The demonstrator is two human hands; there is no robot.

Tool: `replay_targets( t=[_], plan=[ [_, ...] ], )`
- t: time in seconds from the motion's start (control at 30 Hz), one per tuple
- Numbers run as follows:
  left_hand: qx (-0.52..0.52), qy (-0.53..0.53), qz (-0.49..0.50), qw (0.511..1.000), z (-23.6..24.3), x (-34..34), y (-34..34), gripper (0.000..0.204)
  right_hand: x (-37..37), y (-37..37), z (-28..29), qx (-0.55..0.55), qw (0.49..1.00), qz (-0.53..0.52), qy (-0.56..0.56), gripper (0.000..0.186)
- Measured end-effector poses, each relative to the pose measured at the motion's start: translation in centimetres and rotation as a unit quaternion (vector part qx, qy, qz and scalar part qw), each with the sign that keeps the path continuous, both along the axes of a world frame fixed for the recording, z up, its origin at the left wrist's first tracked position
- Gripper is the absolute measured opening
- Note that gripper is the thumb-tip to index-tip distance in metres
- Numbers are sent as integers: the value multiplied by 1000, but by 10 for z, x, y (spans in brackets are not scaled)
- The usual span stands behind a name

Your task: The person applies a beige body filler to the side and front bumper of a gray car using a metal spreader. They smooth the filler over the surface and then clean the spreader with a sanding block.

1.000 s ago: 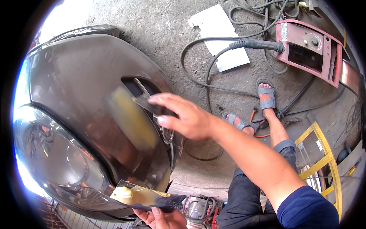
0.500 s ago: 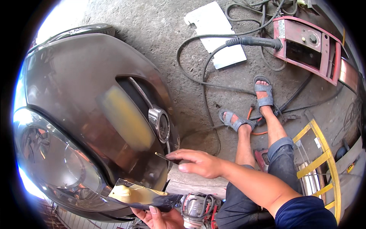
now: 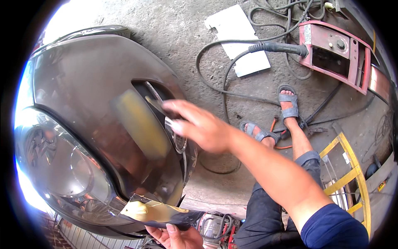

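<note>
- The right hand (image 3: 203, 126) is reaching out over the right edge of the car's brown bumper (image 3: 83, 74), its fingers closing narrowly around a thin dark spreader (image 3: 158, 107); the fingertips are blurring somewhat.
- The spreader's yellowish tip is pointing far and left, showing just beside the far right part of a yellow patch (image 3: 143, 124); whether it is touching anything, I cannot tell.
- That patch is running lengthwise across the bumper, its edges fading into the brown paint, between the headlight (image 3: 62, 162) on the left and the round chrome-ringed lamp (image 3: 180, 143) on the right.
- The left hand (image 3: 178, 237) is holding a flat dark board (image 3: 182, 217) at the near side, the thumb pressing along its near edge and other fingers going underneath.
- Yellow paste (image 3: 139, 209) is sitting on the board's left part, mounding at the left end and thinning toward the right.
- The person's sandalled feet are resting on the floor (image 3: 166, 25) at the right.
- Farther off, a white sheet (image 3: 236, 33) is lying under a looping black cable (image 3: 199, 62), which is leading to a red machine (image 3: 327, 50) at the far right.
- A yellow frame (image 3: 352, 174) is standing at the near right.
</note>
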State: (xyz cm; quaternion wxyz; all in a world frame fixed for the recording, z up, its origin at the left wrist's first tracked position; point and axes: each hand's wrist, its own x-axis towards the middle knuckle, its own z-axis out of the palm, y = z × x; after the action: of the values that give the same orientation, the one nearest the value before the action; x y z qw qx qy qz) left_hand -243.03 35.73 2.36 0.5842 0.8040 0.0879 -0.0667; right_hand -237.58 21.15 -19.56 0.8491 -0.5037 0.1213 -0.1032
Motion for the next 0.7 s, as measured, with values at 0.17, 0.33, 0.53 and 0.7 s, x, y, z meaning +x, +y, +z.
replay_targets(
  t=[0.17, 0.33, 0.53, 0.7],
  plan=[
    [-18, 11, -2, 1000, 2, -4, 9, 52, 38, -12, 9, -23, 999, 19, 25, 49],
    [-12, 2, 12, 1000, 1, -5, 9, 53, -36, 56, 19, -49, 996, 52, 45, 48],
    [-20, 31, 10, 999, 3, 1, -2, 55, -92, 33, 58, 139, 982, 126, 0, 47],
    [-23, 25, 40, 999, 0, 5, -6, 55, -110, 10, 74, 33, 977, 147, -153, 46]
  ],
)
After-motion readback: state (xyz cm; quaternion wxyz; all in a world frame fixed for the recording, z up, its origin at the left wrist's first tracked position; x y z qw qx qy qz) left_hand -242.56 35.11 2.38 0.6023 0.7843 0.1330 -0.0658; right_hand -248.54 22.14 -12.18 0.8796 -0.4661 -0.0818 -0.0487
